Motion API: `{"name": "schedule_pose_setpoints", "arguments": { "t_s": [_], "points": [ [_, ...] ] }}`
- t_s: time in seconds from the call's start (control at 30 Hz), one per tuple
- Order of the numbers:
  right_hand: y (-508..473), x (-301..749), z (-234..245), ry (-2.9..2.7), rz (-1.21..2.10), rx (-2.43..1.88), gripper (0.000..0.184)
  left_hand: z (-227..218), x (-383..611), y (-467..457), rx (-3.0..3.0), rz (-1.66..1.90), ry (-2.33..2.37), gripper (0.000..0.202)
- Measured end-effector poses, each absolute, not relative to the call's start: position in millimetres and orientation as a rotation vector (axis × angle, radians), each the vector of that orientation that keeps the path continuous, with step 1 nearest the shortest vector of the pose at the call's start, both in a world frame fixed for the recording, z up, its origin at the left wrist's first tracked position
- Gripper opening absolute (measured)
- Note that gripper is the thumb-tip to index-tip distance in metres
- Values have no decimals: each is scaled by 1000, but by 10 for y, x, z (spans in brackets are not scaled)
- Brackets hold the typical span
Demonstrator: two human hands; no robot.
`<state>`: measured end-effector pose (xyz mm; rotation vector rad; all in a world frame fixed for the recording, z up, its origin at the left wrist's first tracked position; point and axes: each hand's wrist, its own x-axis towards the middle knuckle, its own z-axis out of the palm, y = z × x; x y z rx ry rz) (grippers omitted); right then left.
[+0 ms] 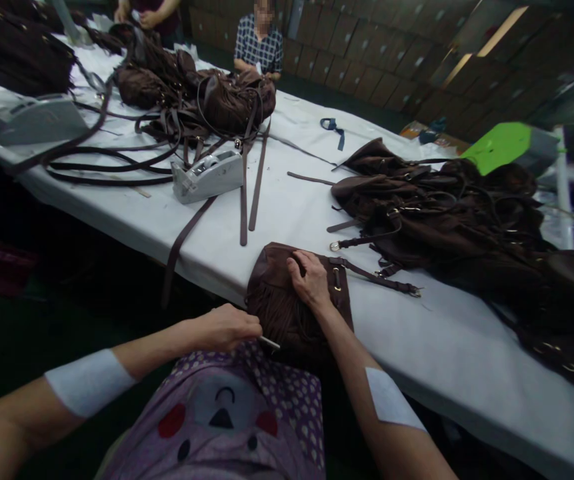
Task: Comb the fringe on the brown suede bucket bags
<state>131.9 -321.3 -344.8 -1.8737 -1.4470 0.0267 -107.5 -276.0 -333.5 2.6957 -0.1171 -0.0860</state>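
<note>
A dark brown fringed leather bag [271, 267] lies at the table's near edge, with its fringe towards me. My right hand [311, 279] rests on top of the bag, fingers slightly bent against the leather and the thumb apart from them. Just beside the bag's near left side, my left hand [234, 327] is closed around a thin pale stick-like tool [269, 343], whose end points at the fringe. A buckled strap [381, 277] runs from the bag to the right across the table.
Brown bags and straps are heaped on the white table [297, 200] at the right [441, 213] and far left [231, 103]. A grey tape dispenser [209, 177] stands left of my bag, another [41, 120] farther left. A person in a checked shirt [259, 47] is across the table.
</note>
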Motion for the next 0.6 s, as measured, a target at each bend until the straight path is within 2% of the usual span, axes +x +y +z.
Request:
{"name": "schedule_pose_setpoints", "arguments": {
  "t_s": [0.27, 0.47, 0.6],
  "points": [
    [-3204, 1146, -3284, -1651, -97, -2154, 49, -3461, -1249, -3038, 2804, -11, 42, 16],
    [-3294, 584, -3199, -1765, -133, -2347, 67, -3528, -1327, -3248, 2848, 168, 269, 15],
    [-3329, 453, -3255, -1819, -144, -2342, 71, -3547, -1405, -3317, 2744, -9, 167, 19]
  ]
}}
